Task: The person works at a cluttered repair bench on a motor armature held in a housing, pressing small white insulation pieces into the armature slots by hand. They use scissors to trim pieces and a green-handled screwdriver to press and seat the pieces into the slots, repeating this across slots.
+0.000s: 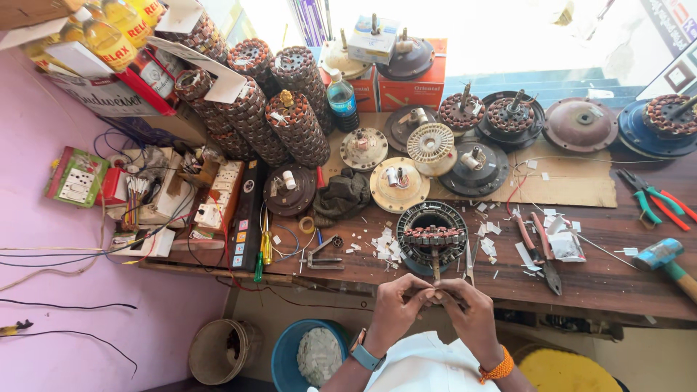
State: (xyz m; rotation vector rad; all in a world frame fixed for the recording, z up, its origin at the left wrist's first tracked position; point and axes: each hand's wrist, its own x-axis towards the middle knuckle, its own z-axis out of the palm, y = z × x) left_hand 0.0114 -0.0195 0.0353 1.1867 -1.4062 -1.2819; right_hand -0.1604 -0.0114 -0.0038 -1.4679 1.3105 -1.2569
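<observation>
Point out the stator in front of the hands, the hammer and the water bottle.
stator (433, 236), head view, on its winding ring
hammer (659, 253), head view, on its blue head
water bottle (343, 103), head view, on its labelled body

Pink wall (43, 181), sunlit wooden workbench (602, 272)

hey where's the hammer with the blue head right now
In the head view the blue-headed hammer lies at the far right edge of the wooden workbench, just below the red and green-handled pliers and well right of both hands.
</observation>
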